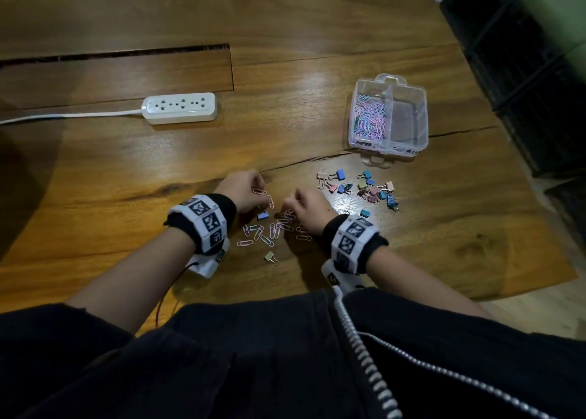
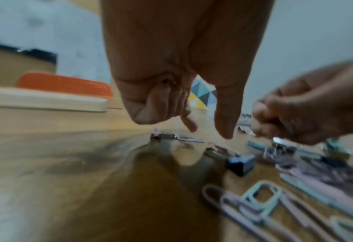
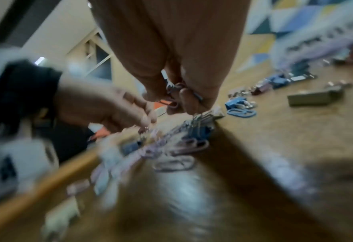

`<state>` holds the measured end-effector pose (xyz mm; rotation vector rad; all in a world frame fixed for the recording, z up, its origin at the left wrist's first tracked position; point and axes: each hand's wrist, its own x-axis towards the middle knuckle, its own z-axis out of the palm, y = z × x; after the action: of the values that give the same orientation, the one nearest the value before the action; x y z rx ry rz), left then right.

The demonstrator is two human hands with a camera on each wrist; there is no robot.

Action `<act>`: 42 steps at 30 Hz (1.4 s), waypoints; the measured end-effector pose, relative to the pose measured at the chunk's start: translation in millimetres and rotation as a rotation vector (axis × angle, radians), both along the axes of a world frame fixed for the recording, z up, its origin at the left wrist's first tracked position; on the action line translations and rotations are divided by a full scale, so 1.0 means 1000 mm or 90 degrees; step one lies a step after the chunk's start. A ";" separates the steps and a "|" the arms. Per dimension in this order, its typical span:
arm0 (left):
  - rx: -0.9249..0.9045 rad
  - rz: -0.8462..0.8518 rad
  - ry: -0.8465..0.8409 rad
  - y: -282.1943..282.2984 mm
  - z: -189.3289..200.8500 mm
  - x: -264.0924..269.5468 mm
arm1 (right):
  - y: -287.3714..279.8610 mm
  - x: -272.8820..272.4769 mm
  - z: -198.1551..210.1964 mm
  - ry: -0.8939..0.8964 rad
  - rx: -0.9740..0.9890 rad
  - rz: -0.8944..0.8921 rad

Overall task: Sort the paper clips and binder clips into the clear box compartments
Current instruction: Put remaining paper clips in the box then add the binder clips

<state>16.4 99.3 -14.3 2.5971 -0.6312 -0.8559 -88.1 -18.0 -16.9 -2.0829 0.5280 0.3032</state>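
Both hands [image 1: 244, 190] seemingly pinch paper clips [image 1: 272, 229].

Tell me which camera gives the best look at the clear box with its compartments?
The head view: it shows the whole clear box from above, paper clips filling its left compartment, the right one looking empty. The right wrist view catches only a blurred smear at its top right that may be the box; the left wrist view does not show it.
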 end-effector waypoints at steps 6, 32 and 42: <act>0.044 -0.060 -0.085 -0.003 -0.005 -0.004 | -0.028 0.005 0.010 0.033 0.373 -0.206; -0.082 0.051 0.039 -0.002 0.008 -0.001 | -0.010 0.018 -0.006 0.152 -0.280 0.124; -0.418 0.380 0.500 -0.005 0.017 0.001 | -0.025 0.010 0.008 0.044 -0.102 0.009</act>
<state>17.3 94.1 3.2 1.5295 0.0957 -1.0991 -78.5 -43.1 -9.2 -2.2381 0.5953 0.3522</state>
